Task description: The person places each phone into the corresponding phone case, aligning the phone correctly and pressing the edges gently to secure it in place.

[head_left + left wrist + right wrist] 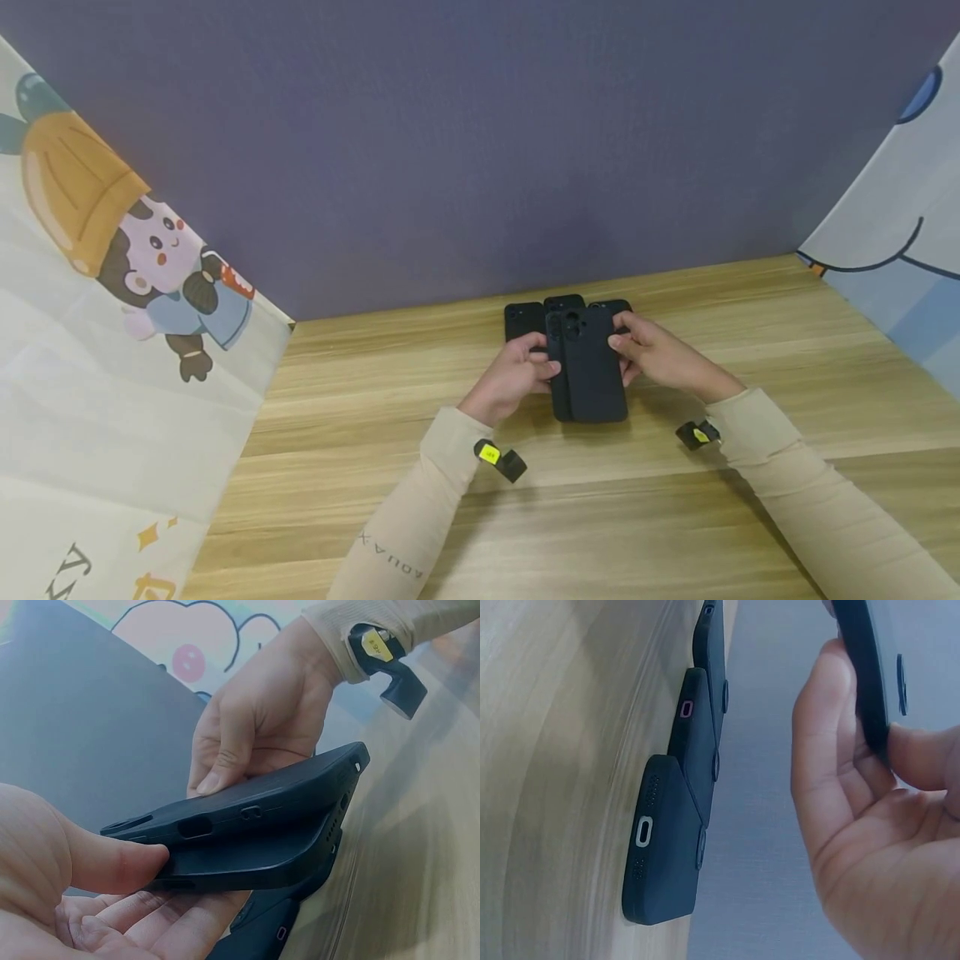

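Two black phone cases overlap in the air above the table. My right hand (660,354) pinches the front phone case (598,375) by its right edge, thumb on the back face. Behind it and slightly left, the other phone case (558,396) is gripped by my left hand (517,375) between thumb and fingers. The left wrist view shows the upper case (300,784) tilted over the lower case (255,855), their open edges and cutouts visible. In the right wrist view, my right hand (870,810) holds a case edge (866,675).
Three more black phone cases lie in an overlapping row on the wooden table (360,433), including a left one (522,319) and a nearest one (667,847) in the right wrist view. A dark purple-grey panel (480,150) rises behind; cartoon-printed sheets (90,350) flank the table.
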`<move>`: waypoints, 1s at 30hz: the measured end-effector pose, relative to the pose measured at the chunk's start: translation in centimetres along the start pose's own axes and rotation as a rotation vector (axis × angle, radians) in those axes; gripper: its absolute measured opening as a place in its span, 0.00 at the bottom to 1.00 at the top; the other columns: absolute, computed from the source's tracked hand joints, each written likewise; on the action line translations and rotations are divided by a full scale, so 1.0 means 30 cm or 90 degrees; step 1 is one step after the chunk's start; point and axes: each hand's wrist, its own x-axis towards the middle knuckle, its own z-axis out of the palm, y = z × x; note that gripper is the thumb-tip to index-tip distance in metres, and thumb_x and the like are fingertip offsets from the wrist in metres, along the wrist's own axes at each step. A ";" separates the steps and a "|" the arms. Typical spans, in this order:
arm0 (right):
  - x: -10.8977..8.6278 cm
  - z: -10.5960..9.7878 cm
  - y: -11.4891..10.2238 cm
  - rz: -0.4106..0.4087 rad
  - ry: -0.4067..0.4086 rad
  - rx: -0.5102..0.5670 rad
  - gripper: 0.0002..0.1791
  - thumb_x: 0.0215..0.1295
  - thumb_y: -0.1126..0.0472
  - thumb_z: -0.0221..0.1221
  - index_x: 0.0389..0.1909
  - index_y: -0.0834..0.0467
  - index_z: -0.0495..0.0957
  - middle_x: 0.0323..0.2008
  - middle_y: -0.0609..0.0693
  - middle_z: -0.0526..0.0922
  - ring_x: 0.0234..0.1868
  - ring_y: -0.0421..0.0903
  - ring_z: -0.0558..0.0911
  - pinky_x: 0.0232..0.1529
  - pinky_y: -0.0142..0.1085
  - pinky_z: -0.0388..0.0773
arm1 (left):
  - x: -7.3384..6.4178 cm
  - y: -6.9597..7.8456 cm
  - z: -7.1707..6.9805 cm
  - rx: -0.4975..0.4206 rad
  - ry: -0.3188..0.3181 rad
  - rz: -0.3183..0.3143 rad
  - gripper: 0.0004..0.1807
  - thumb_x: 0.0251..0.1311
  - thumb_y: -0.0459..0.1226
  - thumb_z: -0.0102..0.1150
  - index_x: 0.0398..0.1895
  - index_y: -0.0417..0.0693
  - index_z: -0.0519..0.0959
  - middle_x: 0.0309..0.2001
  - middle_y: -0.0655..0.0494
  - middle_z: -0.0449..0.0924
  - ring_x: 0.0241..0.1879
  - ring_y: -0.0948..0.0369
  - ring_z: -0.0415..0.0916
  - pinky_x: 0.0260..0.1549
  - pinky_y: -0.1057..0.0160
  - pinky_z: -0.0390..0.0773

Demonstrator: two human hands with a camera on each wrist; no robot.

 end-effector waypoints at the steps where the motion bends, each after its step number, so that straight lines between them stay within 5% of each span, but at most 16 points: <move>1: 0.000 0.001 0.000 -0.004 -0.001 0.003 0.13 0.83 0.65 0.43 0.59 0.69 0.60 0.31 0.58 0.77 0.31 0.49 0.80 0.34 0.46 0.86 | 0.001 -0.001 0.000 -0.001 -0.001 0.000 0.11 0.71 0.23 0.49 0.53 0.38 0.70 0.56 0.30 0.81 0.38 0.63 0.83 0.43 0.61 0.85; 30: 0.006 0.013 0.007 -0.004 -0.004 0.027 0.12 0.83 0.65 0.42 0.57 0.69 0.61 0.31 0.59 0.81 0.30 0.48 0.83 0.36 0.50 0.86 | 0.004 -0.007 0.003 -0.027 -0.015 -0.011 0.12 0.72 0.23 0.48 0.54 0.39 0.72 0.55 0.33 0.83 0.41 0.61 0.84 0.45 0.58 0.85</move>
